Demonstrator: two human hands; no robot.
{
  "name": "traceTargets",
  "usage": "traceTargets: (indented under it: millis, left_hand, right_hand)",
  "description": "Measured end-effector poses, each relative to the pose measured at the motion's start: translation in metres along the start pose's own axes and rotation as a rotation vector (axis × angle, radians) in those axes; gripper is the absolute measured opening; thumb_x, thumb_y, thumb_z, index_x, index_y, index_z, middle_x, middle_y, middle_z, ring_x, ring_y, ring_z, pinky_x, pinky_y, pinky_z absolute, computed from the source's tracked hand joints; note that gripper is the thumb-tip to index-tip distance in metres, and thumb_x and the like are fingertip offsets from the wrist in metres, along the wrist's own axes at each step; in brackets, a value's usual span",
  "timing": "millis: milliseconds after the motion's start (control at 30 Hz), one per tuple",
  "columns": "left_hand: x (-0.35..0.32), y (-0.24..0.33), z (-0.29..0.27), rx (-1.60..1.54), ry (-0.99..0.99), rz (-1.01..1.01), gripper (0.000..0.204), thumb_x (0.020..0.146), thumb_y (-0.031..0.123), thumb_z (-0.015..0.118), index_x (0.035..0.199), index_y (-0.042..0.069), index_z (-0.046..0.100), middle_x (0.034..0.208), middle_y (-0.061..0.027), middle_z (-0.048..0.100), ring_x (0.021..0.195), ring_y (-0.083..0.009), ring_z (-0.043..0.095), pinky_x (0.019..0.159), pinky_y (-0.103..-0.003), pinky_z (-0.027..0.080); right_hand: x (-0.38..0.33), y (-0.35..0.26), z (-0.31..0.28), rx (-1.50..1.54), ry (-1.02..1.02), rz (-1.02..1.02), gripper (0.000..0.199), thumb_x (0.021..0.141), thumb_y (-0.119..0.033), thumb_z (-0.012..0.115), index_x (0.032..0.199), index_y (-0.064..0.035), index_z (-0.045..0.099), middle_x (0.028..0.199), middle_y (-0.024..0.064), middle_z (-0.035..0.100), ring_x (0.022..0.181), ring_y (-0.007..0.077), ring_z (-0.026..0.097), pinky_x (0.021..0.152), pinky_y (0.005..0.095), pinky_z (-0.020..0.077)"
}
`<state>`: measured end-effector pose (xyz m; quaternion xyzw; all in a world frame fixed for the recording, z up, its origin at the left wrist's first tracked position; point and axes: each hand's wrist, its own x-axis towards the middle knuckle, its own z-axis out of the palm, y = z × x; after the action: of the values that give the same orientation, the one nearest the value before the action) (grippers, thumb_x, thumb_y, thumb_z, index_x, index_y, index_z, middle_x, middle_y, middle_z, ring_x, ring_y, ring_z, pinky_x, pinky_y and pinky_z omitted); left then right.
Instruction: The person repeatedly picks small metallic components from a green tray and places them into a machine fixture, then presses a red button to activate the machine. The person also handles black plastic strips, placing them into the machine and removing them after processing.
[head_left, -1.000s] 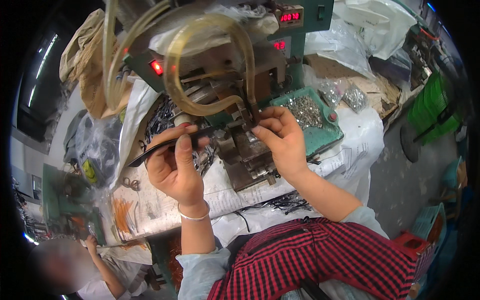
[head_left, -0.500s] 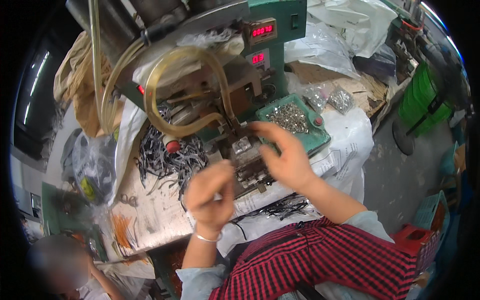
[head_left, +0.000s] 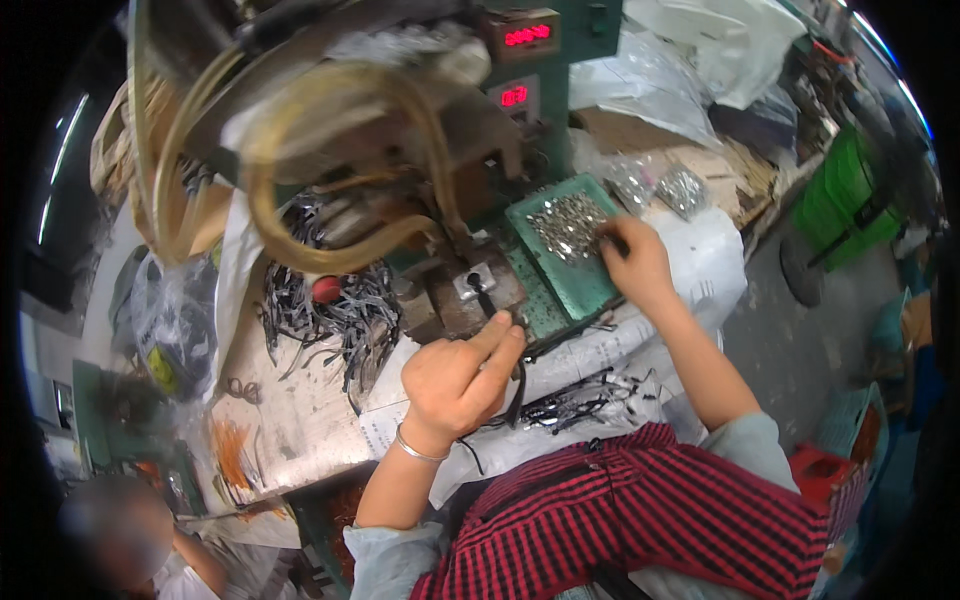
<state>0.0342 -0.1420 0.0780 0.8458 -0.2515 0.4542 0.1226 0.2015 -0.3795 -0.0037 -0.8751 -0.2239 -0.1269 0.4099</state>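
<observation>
My left hand (head_left: 455,385), wearing a thin bangle, pinches a black strip (head_left: 487,302) between thumb and forefinger. The strip's far end lies on the small bright metal die (head_left: 477,280) of the bench press, and its tail hangs below my fingers. My right hand (head_left: 642,268) is at the right rim of the green tray (head_left: 597,300), fingers bent in toward the heap of small shiny metal pieces (head_left: 568,228). Whether a piece is between its fingertips is too small to tell. The red button seen earlier on the tray's right side is hidden behind this hand.
A looped yellowish hose (head_left: 268,215) arches over the press's left side. Left of the die lies a tangle of dark strips (head_left: 345,325) beside a red knob (head_left: 326,289). More black strips (head_left: 585,400) lie near my apron. Another person (head_left: 195,560) is at lower left.
My right hand has moved from beside the die out to the tray's right edge. My left hand has come up to the die with the black strip. The view has shifted slightly.
</observation>
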Motion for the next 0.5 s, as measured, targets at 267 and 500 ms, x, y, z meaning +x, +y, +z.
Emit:
traceTargets:
  millis: [267,500]
  left_hand:
    - [-0.013,0.011,-0.005,-0.057,-0.034,-0.145,0.033,0.072,0.000,0.077,0.105,0.006,0.077,0.109,-0.0130,0.078,0.065,-0.0162,0.065,0.052,-0.028,0.048]
    - [-0.072,0.041,-0.066,0.147,-0.081,-0.378,0.030,0.078,0.003,0.071,0.107,0.007,0.076,0.112,-0.0123,0.077,0.061,-0.0165,0.062,0.055,-0.031,0.049]
  right_hand:
    - [-0.017,-0.027,0.031,-0.190,0.025,-0.020,0.012,0.078,-0.010,0.077,0.088,-0.0060,0.073,0.093,0.0127,0.066,0.098,0.0358,0.062,0.085,0.0465,0.0493]
    - [-0.021,-0.022,0.032,-0.294,0.019,-0.196,0.010,0.083,-0.009,0.074,0.088,-0.0056,0.066,0.094,0.0130,0.063,0.094,0.0379,0.061,0.081,0.0478,0.0488]
